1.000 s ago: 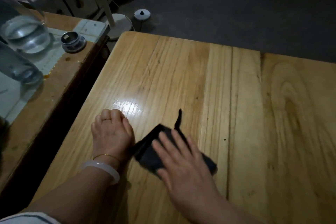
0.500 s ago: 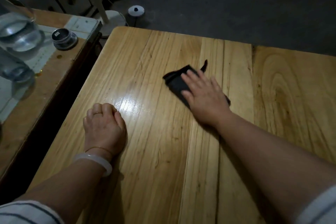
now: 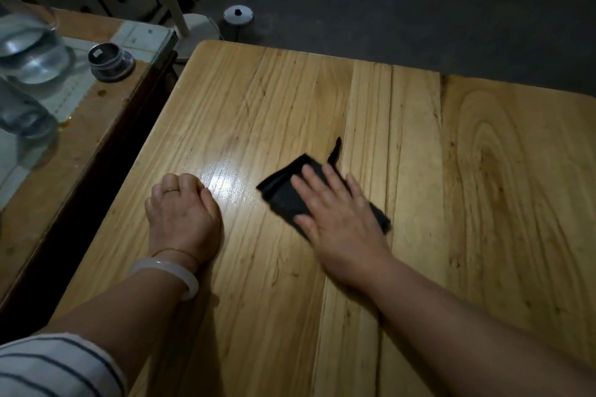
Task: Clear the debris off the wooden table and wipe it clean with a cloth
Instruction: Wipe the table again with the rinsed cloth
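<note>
Cloth (image 3: 283, 195) flat under right hand (image 3: 338, 219), fingers (image 3: 314, 179) straight

Single head camera looking forward and down, sitting close over worktop (image 3: 419, 171); dim far floor (image 3: 419, 10) probably carpet.

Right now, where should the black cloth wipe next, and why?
Probably slide the right hand and black cloth rightward across the wooden table: fingers press flat on the cloth, and the left hand rests curled left of it.

Right hand (image 3: 342, 219) (fingers flat) presses cloth (image 3: 287, 196) on table (image 3: 483, 171).
</note>
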A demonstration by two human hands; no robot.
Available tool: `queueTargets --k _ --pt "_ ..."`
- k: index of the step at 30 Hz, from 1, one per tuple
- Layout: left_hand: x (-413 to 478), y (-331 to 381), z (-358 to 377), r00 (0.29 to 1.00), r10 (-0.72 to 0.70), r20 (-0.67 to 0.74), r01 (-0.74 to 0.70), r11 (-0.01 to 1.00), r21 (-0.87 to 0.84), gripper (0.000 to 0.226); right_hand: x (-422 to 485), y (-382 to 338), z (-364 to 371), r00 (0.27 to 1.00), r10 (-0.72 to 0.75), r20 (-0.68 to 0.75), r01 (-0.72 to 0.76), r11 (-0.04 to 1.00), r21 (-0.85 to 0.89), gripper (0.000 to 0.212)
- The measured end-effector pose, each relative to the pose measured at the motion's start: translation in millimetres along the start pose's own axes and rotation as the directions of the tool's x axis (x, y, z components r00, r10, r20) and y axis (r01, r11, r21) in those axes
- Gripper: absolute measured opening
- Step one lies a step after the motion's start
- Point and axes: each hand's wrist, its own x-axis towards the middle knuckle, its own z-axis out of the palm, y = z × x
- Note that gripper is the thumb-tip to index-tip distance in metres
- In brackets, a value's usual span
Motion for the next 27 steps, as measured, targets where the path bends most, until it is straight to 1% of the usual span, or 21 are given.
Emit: queueTargets --k 4,7,9,11,14,18,21,25,27 --pt "-2 1 -1 1.000 -0.001 -0.004 0.001 1.000 -0.007 0.016 -38 -30 21 0.989 -0.143 -0.038 0.142 0.989 -0.039 0.059" --pt "-5 2 -1 1.000 0.000 -0.001 0.000 1.000 -0.014 0.007 -50 -32 29 0.967 -0.250 -0.047 0.248 0.967 -0.057 0.057" --pt "-3 3 -2 1.000 -0.005 -0.006 0.005 1.000 -0.017 0.005 -42 -27 26 0.957 -0.289 -0.041 0.287 0.957 -0.050 0.056" --pt "0 3 -2 1.000 -0.010 -0.008 0.009 1.000 -0.019 0.006 -28 -23 19 0.952 -0.306 0.000 0.306 0.952 -0.006 0.056" --pt "3 3 -2 1.000 -0.004 0.008 0.005 1.000 -0.023 0.014 1 -16 7 0.962 -0.273 0.031 0.271 0.962 0.037 0.058" --pt "3 3 -3 0.999 -0.013 0.041 0.013 1.000 -0.020 0.008 48 1 -12 0.981 -0.191 0.043 0.192 0.981 -0.016 0.058" --pt "4 2 -3 0.999 -0.005 0.033 0.005 1.000 -0.016 0.011 80 22 -22 0.990 -0.135 0.031 0.136 0.990 -0.039 0.057" --pt "4 3 -5 0.999 -0.016 0.047 0.017 1.000 -0.021 0.010 107 55 -33 1.000 -0.009 -0.027 0.008 1.000 -0.030 0.057" --pt "4 3 -6 0.999 -0.009 0.037 0.009 1.000 -0.022 0.015 112 71 -35 0.995 0.083 -0.060 -0.084 0.996 -0.022 0.057"
